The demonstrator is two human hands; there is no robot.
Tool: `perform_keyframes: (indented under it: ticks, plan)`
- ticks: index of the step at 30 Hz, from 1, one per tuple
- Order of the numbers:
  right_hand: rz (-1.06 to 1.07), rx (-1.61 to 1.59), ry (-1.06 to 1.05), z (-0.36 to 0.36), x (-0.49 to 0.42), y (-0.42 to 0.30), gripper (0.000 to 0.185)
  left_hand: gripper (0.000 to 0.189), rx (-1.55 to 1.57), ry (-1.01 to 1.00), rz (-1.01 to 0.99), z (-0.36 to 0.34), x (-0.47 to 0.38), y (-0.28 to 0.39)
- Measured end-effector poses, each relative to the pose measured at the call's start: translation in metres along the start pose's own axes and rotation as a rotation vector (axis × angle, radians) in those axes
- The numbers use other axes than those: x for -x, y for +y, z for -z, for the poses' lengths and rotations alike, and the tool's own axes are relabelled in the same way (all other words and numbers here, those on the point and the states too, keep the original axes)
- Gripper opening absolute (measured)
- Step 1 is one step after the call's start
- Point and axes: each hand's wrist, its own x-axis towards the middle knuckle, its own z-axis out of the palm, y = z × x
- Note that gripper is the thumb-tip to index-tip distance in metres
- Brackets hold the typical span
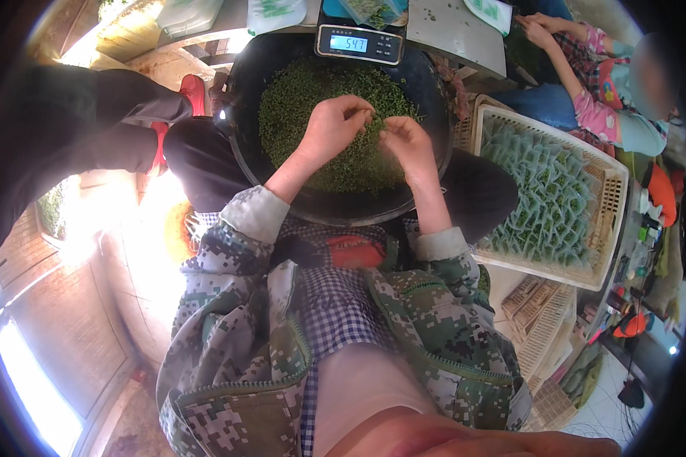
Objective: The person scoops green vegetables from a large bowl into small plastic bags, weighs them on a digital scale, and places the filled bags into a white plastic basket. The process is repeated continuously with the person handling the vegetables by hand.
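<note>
A wide black tub [246, 154] stands between my knees, holding a heap of small green leafy sprigs [297, 143]. Over the heap my left hand [334, 124] has thumb and forefinger pinched together; whether anything sits between them is too small to tell. My right hand [410, 143] is just beside it, thumb and fingertips closed on a bit of green sprig [383, 126]. The two sets of fingertips are close but apart. Beyond the tub's far rim, a digital scale [359, 44] with a lit display carries a clear plastic bag [374, 11] with greens in it.
Flat plastic bags [277, 14] with green print lie on the table [451, 43]. To the right, a cream plastic crate [609, 188] holds many filled bags [537, 194]. More crates [540, 325] sit below it. Another person [600, 85] sits at upper right; someone's dark-trousered legs [131, 103] are at left.
</note>
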Motion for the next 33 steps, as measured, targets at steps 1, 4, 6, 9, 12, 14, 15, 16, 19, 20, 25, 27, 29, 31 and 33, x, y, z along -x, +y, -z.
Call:
perform_keyframes:
  ticks: [1,4,6,9,12,14,15,16,19,20,25,27,29,31,33]
  plan:
    - [0.002,-0.002,-0.003,0.0,-0.001,-0.001,0.023,0.015,0.038,0.026,-0.009,0.001,-0.002,-0.003]
    - [-0.029,0.01,-0.017,0.005,-0.005,0.001,0.026,0.014,0.304,0.047,0.069,0.007,-0.009,-0.005]
    - [0.025,0.408,-0.17,0.004,-0.001,-0.004,0.028,0.015,0.469,0.031,0.166,0.011,-0.01,-0.004]
    - [0.166,0.538,-0.12,-0.004,0.0,-0.022,0.032,0.015,0.476,0.036,0.207,0.011,-0.008,-0.008]
    - [0.264,0.289,0.001,-0.017,-0.012,-0.036,0.025,0.015,0.446,0.021,0.17,0.006,-0.009,-0.012]
    - [0.293,0.449,0.007,-0.02,-0.015,-0.04,0.017,0.018,0.424,0.018,0.167,0.006,-0.009,-0.013]
    - [0.311,0.532,0.011,-0.02,-0.018,-0.043,0.013,0.019,0.414,0.017,0.16,0.006,-0.01,-0.01]
    - [0.319,0.524,0.041,-0.022,-0.017,-0.046,0.006,0.022,0.333,0.027,0.146,0.006,-0.01,-0.007]
    - [0.554,0.697,0.173,-0.009,-0.038,-0.058,0.006,0.029,0.196,0.066,0.133,0.009,-0.006,-0.003]
    - [0.613,0.778,0.241,-0.005,-0.051,-0.067,0.004,0.03,0.219,0.08,0.145,0.01,-0.006,-0.005]
    - [1.063,1.067,0.496,-0.011,-0.129,-0.085,0.01,0.03,0.271,0.006,0.149,0.009,0.0,-0.012]
    - [1.12,1.197,0.526,-0.026,-0.145,-0.098,0.016,0.029,0.252,-0.011,0.139,0.01,0.001,-0.01]
    - [1.128,1.351,0.453,-0.025,-0.159,-0.096,0.016,0.027,0.242,-0.002,0.127,0.011,0.005,-0.016]
    - [1.225,1.386,0.443,-0.023,-0.161,-0.096,0.014,0.026,0.246,0.017,0.131,0.014,0.01,-0.015]
    - [1.399,1.288,0.498,-0.019,-0.148,-0.09,0.009,0.026,0.245,0.035,0.138,0.021,0.013,-0.02]
